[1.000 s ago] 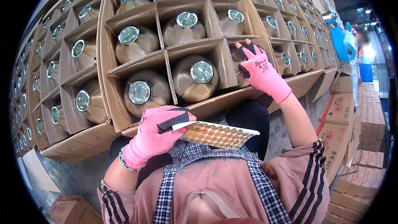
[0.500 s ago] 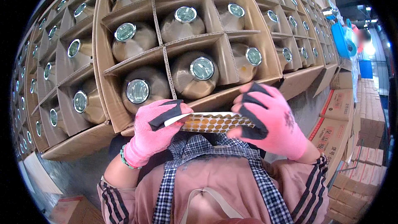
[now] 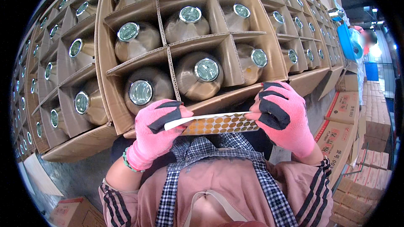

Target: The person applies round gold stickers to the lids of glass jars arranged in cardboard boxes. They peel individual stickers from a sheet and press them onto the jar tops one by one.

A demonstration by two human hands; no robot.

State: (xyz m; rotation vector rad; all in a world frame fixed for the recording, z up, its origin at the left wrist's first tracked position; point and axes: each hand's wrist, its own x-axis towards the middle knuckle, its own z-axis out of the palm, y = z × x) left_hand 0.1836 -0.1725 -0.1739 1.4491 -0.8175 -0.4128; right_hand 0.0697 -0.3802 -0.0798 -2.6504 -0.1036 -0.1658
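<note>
Between my two hands, in front of my lap, stretches a sheet of round gold stickers [image 3: 221, 125] with a white edge curling over at its left end. My left hand [image 3: 156, 122], in a pink glove with black strips round the fingers and bare fingertips, is closed on that left end. At the opposite end, my right hand [image 3: 284, 120], gloved the same way, pinches the sheet's upper corner. Just beyond the sheet is an open cardboard box [image 3: 210, 101], whose dividers separate several rounded glass bottles [image 3: 200, 82] with pale green, silver-rimmed mouths.
More divided boxes of the same bottles flank it, left [image 3: 80, 134] and right [image 3: 307, 75]. Printed cartons [image 3: 336, 138] lie on the right, with stacked cartons [image 3: 374, 117] behind. A blue object [image 3: 347, 42] hangs far right, near another person [image 3: 368, 40].
My right hand has shifted slightly right and turned, its fingers drawing in to the sheet's right end. My left hand keeps its hold, and the sheet has hardly moved.
</note>
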